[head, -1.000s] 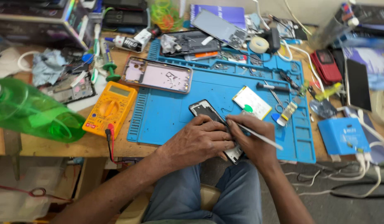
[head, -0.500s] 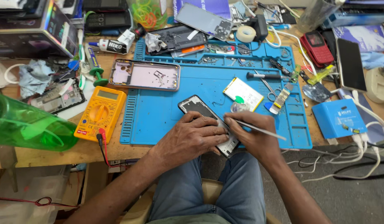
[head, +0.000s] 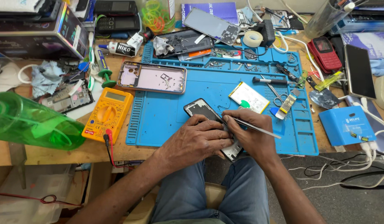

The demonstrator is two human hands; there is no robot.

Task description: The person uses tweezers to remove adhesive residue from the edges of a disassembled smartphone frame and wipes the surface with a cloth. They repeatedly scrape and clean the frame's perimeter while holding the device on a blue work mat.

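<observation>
- I see the phone (head: pixel 208 120) lying slantwise on the blue mat (head: pixel 175 124), far-left to near-right.
- My left hand (head: pixel 198 141) pins it, fingers clamped on its middle.
- My right hand (head: pixel 250 135) pinches a thin tool (head: pixel 258 129), tip at the phone's right edge.

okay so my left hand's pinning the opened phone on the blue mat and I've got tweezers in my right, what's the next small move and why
Probably ease the tweezers tip a little further into the phone. The tip already sits at the phone's inside, right beside your left hand, which pins the phone flat on the mat, and your right hand grips the tweezers low.
</observation>
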